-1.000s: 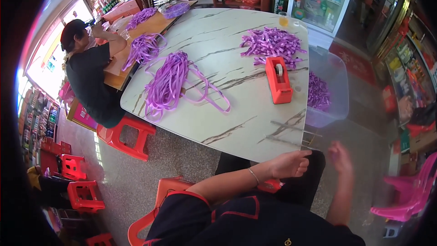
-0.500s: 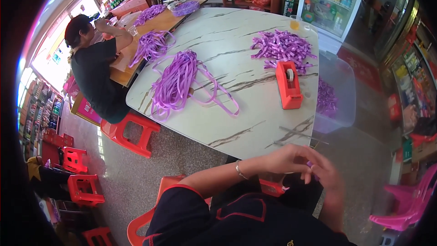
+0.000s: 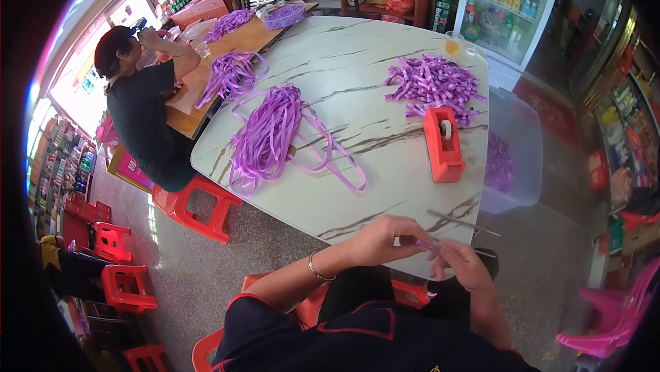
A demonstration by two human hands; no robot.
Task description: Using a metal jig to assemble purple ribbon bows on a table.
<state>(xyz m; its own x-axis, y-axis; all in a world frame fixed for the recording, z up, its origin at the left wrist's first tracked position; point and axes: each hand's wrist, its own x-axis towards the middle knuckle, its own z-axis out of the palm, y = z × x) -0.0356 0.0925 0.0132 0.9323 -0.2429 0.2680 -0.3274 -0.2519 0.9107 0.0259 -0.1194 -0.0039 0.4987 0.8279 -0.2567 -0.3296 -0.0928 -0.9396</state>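
A tangle of long purple ribbons [image 3: 268, 135] lies near the table's [image 3: 323, 210] left edge. Over the near right corner, the left hand [image 3: 382, 240] pinches a short purple strip [image 3: 427, 245] in its fingers. Toward the far right corner sits a heap of purple pieces [image 3: 434, 84], a red tape dispenser [image 3: 445, 159] just beside it. The right hand's fingers [image 3: 450, 254] grip the strip's other end.

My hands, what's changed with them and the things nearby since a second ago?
The right hand has moved left to meet the left hand, which also shifted left; they were apart before. Both now hold a purple ribbon piece between them. The red tape dispenser, long ribbon bundle and heap of short pieces stayed put.
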